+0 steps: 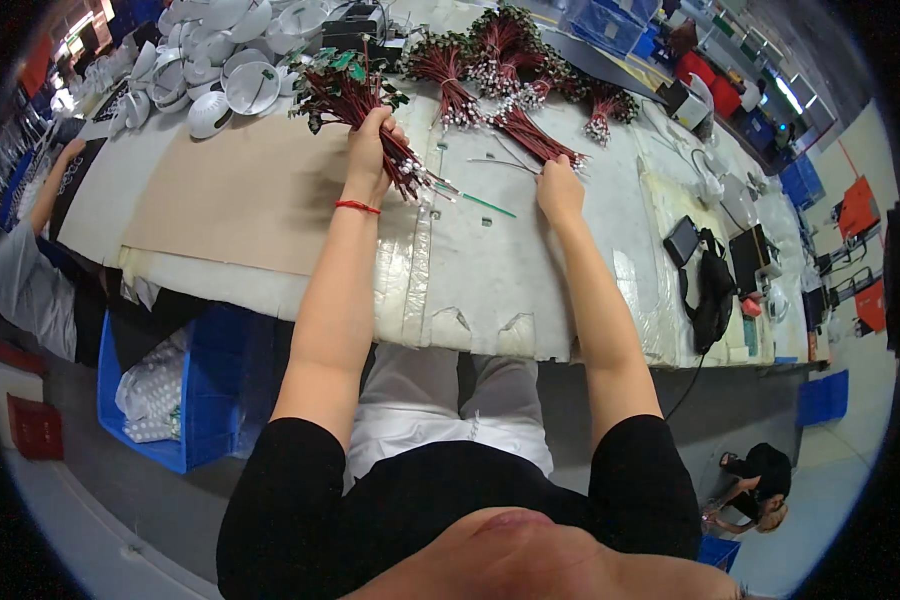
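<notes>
Left hand (370,150) gripping wires (402,168), right hand (561,192) at bundle (532,136), tabletop edge (485,337) between forearms (325,290)

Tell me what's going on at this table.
A person's left hand grips a bunch of red wires with green pieces at the top and white tips below. The right hand is at the near end of a second bundle on the table; its grip is unclear. More wire bundles lie farther back, and white domed covers are heaped to the left.
</notes>
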Demonstrator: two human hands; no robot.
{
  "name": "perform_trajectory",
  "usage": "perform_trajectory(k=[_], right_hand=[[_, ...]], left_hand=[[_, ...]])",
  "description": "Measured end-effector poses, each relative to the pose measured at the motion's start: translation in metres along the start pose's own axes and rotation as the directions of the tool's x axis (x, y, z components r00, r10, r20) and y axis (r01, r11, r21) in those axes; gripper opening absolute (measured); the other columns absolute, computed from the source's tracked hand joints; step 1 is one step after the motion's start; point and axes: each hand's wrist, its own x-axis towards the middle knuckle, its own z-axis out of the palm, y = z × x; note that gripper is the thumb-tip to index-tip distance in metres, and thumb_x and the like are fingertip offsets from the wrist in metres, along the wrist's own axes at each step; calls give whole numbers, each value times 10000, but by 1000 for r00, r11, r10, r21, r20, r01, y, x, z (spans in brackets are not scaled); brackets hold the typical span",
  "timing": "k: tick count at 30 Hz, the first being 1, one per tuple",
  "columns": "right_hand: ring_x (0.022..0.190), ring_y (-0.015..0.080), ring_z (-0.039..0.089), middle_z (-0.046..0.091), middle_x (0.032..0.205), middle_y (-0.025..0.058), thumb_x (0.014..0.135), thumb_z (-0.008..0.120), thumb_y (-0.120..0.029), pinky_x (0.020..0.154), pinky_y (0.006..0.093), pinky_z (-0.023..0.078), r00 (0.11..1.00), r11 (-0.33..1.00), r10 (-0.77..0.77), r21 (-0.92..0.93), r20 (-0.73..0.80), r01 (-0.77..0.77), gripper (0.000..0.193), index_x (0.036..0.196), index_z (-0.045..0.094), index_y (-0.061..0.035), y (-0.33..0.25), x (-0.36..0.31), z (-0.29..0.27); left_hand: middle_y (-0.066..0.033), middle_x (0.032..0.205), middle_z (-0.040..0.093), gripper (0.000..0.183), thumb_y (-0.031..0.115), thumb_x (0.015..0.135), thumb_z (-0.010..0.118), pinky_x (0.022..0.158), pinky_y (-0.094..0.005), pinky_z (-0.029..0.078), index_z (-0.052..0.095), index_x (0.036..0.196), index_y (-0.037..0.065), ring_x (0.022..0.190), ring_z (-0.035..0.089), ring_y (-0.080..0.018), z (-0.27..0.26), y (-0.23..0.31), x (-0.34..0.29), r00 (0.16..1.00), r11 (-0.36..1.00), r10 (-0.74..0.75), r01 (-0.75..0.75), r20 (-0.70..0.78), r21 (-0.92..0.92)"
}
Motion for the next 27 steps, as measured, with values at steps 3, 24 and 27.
perform_trajectory(k=[3, 24, 27], right_hand=[[790, 354, 585, 554, 947, 175, 770, 564, -150, 691, 449, 476, 994, 993, -96, -57, 56, 100, 155, 763, 604, 0, -3, 5, -9], [786, 339, 553, 591, 815, 181, 727, 592, -109, 703, 428, 453, 917, 985, -165, -7, -364, 175, 119, 770, 609, 0, 2, 59, -8], [813, 343, 550, 600, 816, 168, 730, 567, -91, 725, 418, 449, 965, 950, -145, 241, -220, 197, 94, 780, 618, -30, -18, 42, -8]], left_hand=[[26, 566, 463, 219, 172, 817, 572, 497, -264, 435, 447, 642, 131, 501, 485, -97, -4, 3, 2, 999, 1000, 2, -3, -52, -21], [8, 581, 470, 165, 141, 780, 595, 471, -266, 429, 473, 685, 85, 488, 490, -111, -9, 6, 10, 999, 995, 34, -30, -42, 93], [46, 596, 426, 201, 200, 825, 564, 520, -248, 417, 453, 672, 132, 513, 451, -76, 0, 5, 2, 1000, 980, 4, 2, -30, 198]])
